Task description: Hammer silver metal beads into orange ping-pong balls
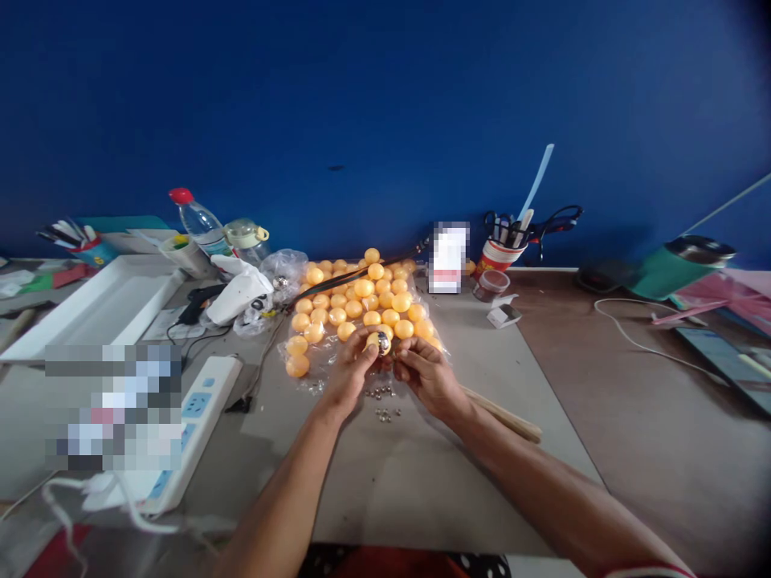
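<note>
My left hand [348,374] is closed around an orange ball [373,345] that has shiny silver pieces on its right side. Close beside it, my right hand [429,376] has its thumb and fingers pinched together; whatever lies between them is too small to make out. Under the hands, several small shiny metal beads [379,392] are scattered on the grey table mat. Just beyond, many more orange balls [353,308] are spread on clear plastic, with a black strap [337,280] lying across them.
A wooden stick [506,416] lies under my right forearm. To the left are a white power strip [196,425], a white tray [99,309] and a bottle [201,225]. At the back right stand a cup of tools [499,255], a small tub [491,285] and a green tumbler [680,269].
</note>
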Tool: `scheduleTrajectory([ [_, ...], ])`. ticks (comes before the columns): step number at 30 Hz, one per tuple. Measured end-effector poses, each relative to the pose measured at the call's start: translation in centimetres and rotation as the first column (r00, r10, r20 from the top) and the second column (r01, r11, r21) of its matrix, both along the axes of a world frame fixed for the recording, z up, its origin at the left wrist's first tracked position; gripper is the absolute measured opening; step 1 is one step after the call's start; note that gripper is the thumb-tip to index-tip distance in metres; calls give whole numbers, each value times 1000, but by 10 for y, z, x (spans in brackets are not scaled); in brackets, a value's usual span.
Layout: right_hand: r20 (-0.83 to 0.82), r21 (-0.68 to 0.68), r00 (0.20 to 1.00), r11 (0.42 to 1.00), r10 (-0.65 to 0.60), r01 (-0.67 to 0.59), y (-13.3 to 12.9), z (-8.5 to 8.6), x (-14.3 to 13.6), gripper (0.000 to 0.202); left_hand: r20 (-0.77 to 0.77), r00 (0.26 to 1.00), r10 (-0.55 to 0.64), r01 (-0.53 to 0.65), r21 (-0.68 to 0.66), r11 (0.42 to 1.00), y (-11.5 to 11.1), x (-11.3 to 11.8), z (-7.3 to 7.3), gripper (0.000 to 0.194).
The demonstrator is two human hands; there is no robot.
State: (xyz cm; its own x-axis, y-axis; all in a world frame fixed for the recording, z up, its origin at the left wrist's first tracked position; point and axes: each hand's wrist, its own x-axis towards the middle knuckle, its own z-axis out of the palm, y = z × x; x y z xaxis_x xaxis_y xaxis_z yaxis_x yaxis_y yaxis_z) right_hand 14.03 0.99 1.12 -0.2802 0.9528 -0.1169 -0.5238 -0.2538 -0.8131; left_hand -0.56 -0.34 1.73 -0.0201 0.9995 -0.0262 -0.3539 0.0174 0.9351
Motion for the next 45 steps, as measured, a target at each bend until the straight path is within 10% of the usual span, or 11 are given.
scheduleTrajectory([
  [13,504,391,829,920,-241,30,-3,-17,6,8,397,912,107,-72,-101,992,12,-18,1,53],
  [22,775,630,333,691,-537,-354,4,-15,17,14,346,926,151,-126,-96,987,20,-26,-8,41],
  [30,875,326,-141,779,-463,-536,-4,4,13,20,318,937,146,-133,-61,989,17,-23,-2,42],
  [45,843,328,-153,719,-516,-613,8,-4,15,21,324,931,170,-142,-109,984,21,-20,0,37],
])
